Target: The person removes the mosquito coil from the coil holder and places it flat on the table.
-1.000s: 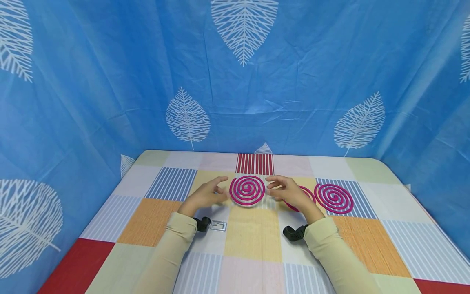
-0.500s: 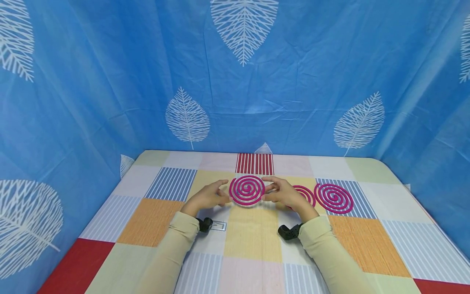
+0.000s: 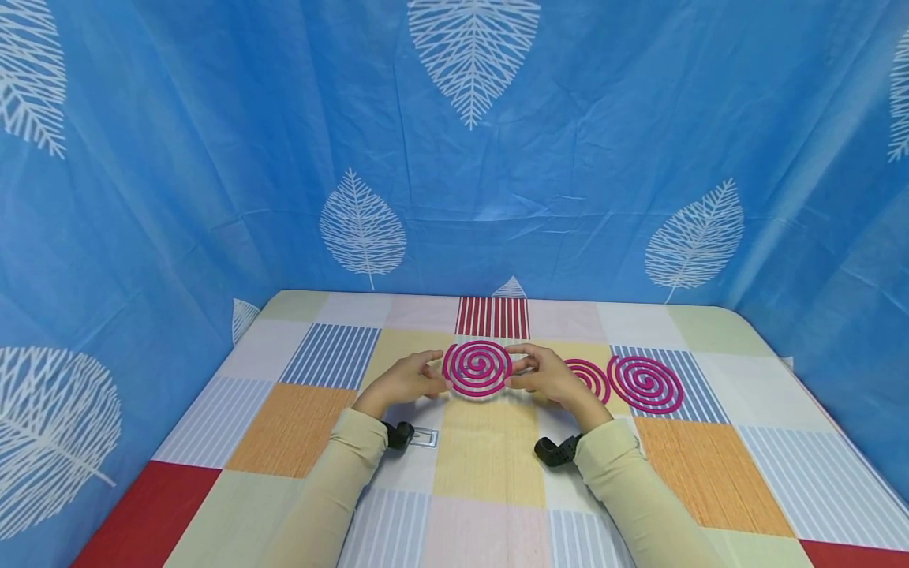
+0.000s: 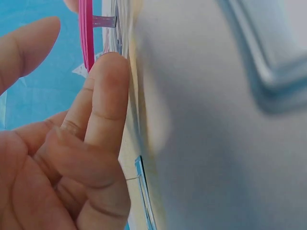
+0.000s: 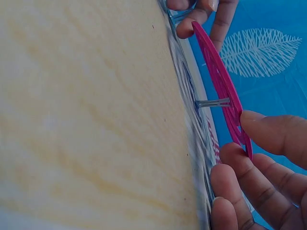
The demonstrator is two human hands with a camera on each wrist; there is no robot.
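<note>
A magenta mosquito coil [image 3: 479, 366] stands raised and level above the table, held up at its middle by a thin metal support [image 5: 211, 102]. My right hand [image 3: 548, 380] pinches its right rim, the thumb on top and a finger underneath in the right wrist view. At the opposite rim is my left hand [image 3: 399, 382], its fingers loosely bent. In the left wrist view its thumb stands apart from the coil [image 4: 86, 36], and one fingertip lies close below the rim; contact is unclear.
A second magenta coil [image 3: 586, 377] lies partly behind my right hand, and a third coil [image 3: 647, 382] lies to its right. A small flat metal piece [image 3: 424, 438] rests beside my left wrist. Blue curtains [image 3: 497, 213] enclose the patchwork-covered table [image 3: 490, 465].
My right hand has moved left, from beside the coil onto its right rim. My left hand has shifted slightly right and toward me. The coil stays nearly in place.
</note>
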